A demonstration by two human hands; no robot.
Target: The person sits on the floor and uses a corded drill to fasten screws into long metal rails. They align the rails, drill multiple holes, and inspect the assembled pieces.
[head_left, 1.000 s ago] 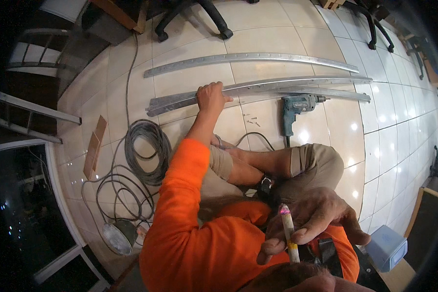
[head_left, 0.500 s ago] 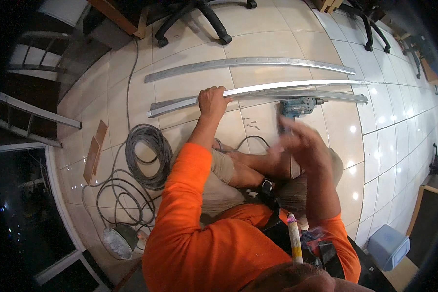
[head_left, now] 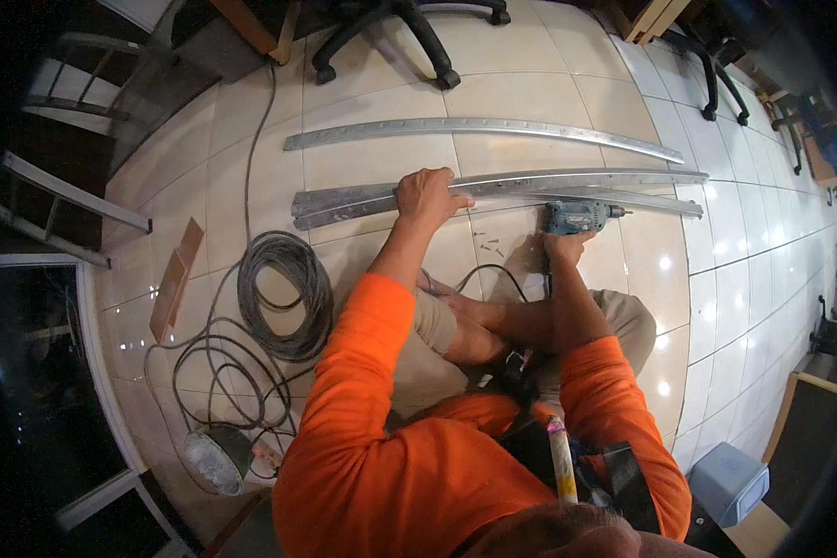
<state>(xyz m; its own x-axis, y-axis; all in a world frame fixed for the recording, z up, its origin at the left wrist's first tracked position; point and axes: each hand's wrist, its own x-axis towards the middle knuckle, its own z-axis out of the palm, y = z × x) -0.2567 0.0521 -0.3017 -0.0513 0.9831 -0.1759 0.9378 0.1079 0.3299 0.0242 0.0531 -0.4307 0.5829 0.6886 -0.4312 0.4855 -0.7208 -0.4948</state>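
My left hand (head_left: pixel 428 197) is closed around a long metal channel (head_left: pixel 567 178) near its left end. A second metal channel (head_left: pixel 646 199) lies against it on the near side, its right part apart from the first. My right hand (head_left: pixel 564 247) grips the handle of a blue-green power drill (head_left: pixel 575 218), whose bit points right; the palm side of that grip is hidden. The drill lies just in front of the channels. Several small screws (head_left: pixel 489 247) are scattered on the tiles between my hands.
Another metal strip (head_left: pixel 484 126) lies farther off. On the left are a coiled dark cable (head_left: pixel 285 296), brown board pieces (head_left: pixel 177 282) and a lamp (head_left: pixel 218 460). A chair base (head_left: pixel 405 33) stands beyond, a grey-blue bin (head_left: pixel 730 484) at right. A lit cigarette (head_left: pixel 562 458) shows below.
My right hand has gone from above my lap forward onto the drill handle. The channel in my left hand has turned and its left end now sits against the other channel.
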